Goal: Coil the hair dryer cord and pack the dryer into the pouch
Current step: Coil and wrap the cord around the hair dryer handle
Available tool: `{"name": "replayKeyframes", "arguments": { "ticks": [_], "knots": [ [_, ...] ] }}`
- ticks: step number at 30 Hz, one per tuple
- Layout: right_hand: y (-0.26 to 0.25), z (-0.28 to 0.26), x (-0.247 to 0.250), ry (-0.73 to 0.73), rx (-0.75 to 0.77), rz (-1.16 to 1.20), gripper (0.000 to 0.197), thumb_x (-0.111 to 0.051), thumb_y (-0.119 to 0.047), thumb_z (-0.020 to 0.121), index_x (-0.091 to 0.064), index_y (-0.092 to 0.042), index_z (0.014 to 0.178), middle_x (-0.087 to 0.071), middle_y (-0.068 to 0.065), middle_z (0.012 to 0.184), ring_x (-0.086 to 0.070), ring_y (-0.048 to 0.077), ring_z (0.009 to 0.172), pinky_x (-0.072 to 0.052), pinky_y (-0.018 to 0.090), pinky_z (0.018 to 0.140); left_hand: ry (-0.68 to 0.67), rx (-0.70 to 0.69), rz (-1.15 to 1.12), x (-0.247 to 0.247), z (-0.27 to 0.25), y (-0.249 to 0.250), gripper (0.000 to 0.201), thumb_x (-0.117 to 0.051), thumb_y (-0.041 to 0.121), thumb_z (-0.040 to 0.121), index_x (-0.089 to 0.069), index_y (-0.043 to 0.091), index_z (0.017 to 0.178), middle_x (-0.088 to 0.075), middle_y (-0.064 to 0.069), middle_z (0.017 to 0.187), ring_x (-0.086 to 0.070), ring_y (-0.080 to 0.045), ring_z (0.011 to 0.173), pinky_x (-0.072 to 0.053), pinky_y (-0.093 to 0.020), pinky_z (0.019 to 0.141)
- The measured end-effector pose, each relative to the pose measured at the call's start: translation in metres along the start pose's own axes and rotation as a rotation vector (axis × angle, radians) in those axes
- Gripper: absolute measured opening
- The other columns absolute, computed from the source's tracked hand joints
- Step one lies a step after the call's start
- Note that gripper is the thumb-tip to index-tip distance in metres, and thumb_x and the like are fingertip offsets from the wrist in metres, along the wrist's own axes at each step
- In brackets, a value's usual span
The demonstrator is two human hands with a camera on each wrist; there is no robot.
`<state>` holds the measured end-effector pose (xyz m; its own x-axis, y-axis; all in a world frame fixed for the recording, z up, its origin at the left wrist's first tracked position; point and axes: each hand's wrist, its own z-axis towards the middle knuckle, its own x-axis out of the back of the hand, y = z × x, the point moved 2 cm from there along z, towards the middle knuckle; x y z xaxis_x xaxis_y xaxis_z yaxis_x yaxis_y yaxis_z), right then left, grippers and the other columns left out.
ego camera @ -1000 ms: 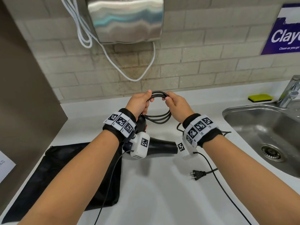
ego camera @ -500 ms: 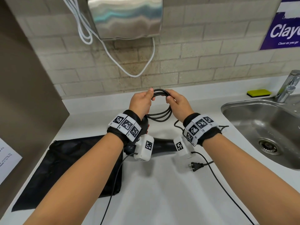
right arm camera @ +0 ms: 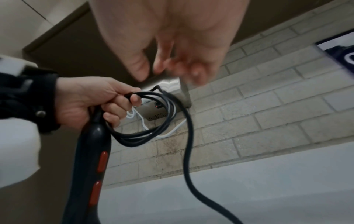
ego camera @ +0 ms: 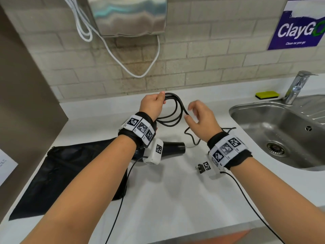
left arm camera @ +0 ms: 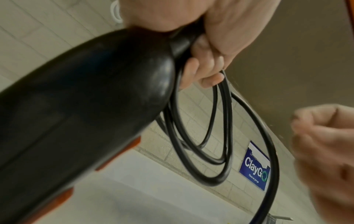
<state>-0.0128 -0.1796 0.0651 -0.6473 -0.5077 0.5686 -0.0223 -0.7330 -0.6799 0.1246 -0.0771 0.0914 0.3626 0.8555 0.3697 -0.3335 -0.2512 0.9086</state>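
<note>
Left hand [ego camera: 152,106]: raised above the far middle of the counter, fingers curled round several gathered loops of the black cord [ego camera: 173,110]; the right wrist view shows the same grip closing on the top of the dryer handle, where the cord enters it.

Right hand [ego camera: 200,118]: just right of the coil, fingers loosely spread and holding nothing; thumb and fingertips hover beside the outermost loop, and whether they touch it cannot be told.

Hair dryer [ego camera: 173,148]: black with red-orange switches on the handle; the barrel points right, low over the counter, partly hidden behind the left wrist.

Cord, loose part: one strand drops from the coil, kinks on the counter under the right wrist and runs toward the near right. Plug [ego camera: 200,168]: lies flat on the counter, prongs to the left, just left of the right wrist.

Pouch [ego camera: 70,169]: black, flat on the near left of the counter, its right edge under the left forearm, its left corner close to the brown side panel.

Counter [ego camera: 167,199]: white; a broad bare stretch between the two forearms down to the near edge.

Sink [ego camera: 284,138]: steel, right side, rim near the right wrist. Tap [ego camera: 297,87] and yellow sponge [ego camera: 267,94]: far right, by the wall.

Hand dryer [ego camera: 130,14]: steel, on the tiled wall above, white cable looping beneath it.
</note>
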Motion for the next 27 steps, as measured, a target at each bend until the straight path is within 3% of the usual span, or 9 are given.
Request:
{"name": "replayKeyframes", "arguments": {
  "ticks": [3, 7, 12, 14, 16, 17, 19, 21, 27],
  "knots": [
    [0.012, -0.015, -0.002, -0.391, -0.159, -0.109, 0.011, -0.053, -0.014, 0.087, -0.062, -0.014, 0.081, -0.058, -0.001, 0.073, -0.051, 0.010, 0.064, -0.039, 0.017, 0.061, -0.015, 0.011, 0.016, 0.000, -0.001, 0.000, 0.043, -0.046, 0.036, 0.096, -0.052, 0.020, 0.056, -0.040, 0.001, 0.050, -0.037, -0.015, 0.047, -0.032, -0.024, 0.052],
    [0.037, -0.038, -0.014, -0.843, -0.335, -0.618, 0.029, -0.049, -0.020, 0.091, -0.061, -0.009, 0.114, -0.059, 0.007, 0.118, -0.055, 0.023, 0.111, -0.045, 0.030, 0.096, -0.043, 0.014, 0.047, 0.000, -0.003, 0.002, 0.044, -0.045, 0.037, 0.096, -0.052, 0.020, 0.056, -0.038, 0.000, 0.050, -0.035, -0.017, 0.046, -0.031, -0.024, 0.051],
    [0.072, -0.053, -0.027, -1.007, -0.468, -0.922, 0.037, -0.055, -0.016, 0.088, -0.054, -0.012, 0.125, -0.054, 0.006, 0.130, -0.052, 0.024, 0.119, -0.043, 0.032, 0.100, -0.064, 0.002, 0.082, 0.000, -0.007, 0.002, 0.044, -0.044, 0.038, 0.096, -0.052, 0.020, 0.056, -0.039, 0.000, 0.050, -0.036, -0.016, 0.046, -0.032, -0.024, 0.051],
    [0.080, -0.057, -0.029, -1.018, -0.461, -0.990, 0.028, -0.058, -0.015, 0.085, -0.058, -0.015, 0.113, -0.057, 0.005, 0.126, -0.054, 0.026, 0.116, -0.043, 0.037, 0.101, -0.066, -0.001, 0.083, 0.000, -0.008, 0.002, 0.044, -0.044, 0.037, 0.096, -0.052, 0.020, 0.056, -0.039, 0.000, 0.050, -0.035, -0.016, 0.046, -0.031, -0.023, 0.050],
    [0.090, -0.058, -0.033, -1.038, -0.456, -1.012, 0.008, -0.057, -0.015, 0.085, -0.052, -0.021, 0.083, -0.055, 0.004, 0.126, -0.051, 0.027, 0.118, -0.038, 0.043, 0.104, -0.068, 0.005, 0.075, 0.001, -0.009, 0.002, 0.045, -0.045, 0.037, 0.096, -0.052, 0.019, 0.056, -0.038, 0.000, 0.050, -0.034, -0.016, 0.045, -0.030, -0.023, 0.050],
    [0.092, -0.058, -0.035, -1.058, -0.446, -1.001, 0.015, -0.055, -0.015, 0.086, -0.046, -0.021, 0.076, -0.054, 0.004, 0.127, -0.049, 0.027, 0.120, -0.034, 0.045, 0.106, -0.069, 0.010, 0.069, 0.001, -0.008, 0.002, 0.045, -0.045, 0.037, 0.096, -0.052, 0.019, 0.056, -0.038, 0.000, 0.049, -0.034, -0.017, 0.045, -0.029, -0.023, 0.049],
    [0.088, -0.058, -0.037, -1.090, -0.453, -0.963, 0.005, -0.053, -0.014, 0.088, -0.054, -0.018, 0.091, -0.052, 0.004, 0.129, -0.047, 0.026, 0.122, -0.032, 0.044, 0.108, -0.071, 0.016, 0.067, 0.000, -0.008, 0.002, 0.045, -0.044, 0.037, 0.096, -0.052, 0.019, 0.056, -0.038, 0.000, 0.049, -0.033, -0.017, 0.045, -0.028, -0.023, 0.049],
    [0.075, -0.054, -0.035, -1.043, -0.381, -0.857, 0.026, -0.053, -0.013, 0.088, -0.056, -0.013, 0.115, -0.055, 0.006, 0.126, -0.050, 0.025, 0.118, -0.037, 0.034, 0.100, -0.077, 0.006, 0.074, 0.000, -0.008, 0.001, 0.045, -0.043, 0.037, 0.097, -0.051, 0.019, 0.056, -0.038, 0.000, 0.050, -0.034, -0.017, 0.045, -0.029, -0.024, 0.050],
    [0.005, -0.033, -0.023, -0.638, -0.231, -0.295, 0.033, -0.055, -0.015, 0.090, -0.056, -0.014, 0.122, -0.062, 0.008, 0.108, -0.052, 0.019, 0.085, -0.037, 0.024, 0.076, -0.097, -0.031, 0.104, 0.001, -0.007, 0.001, 0.046, -0.039, 0.036, 0.099, -0.052, 0.020, 0.058, -0.040, 0.000, 0.052, -0.037, -0.015, 0.049, -0.032, -0.026, 0.053]
  ]
}}
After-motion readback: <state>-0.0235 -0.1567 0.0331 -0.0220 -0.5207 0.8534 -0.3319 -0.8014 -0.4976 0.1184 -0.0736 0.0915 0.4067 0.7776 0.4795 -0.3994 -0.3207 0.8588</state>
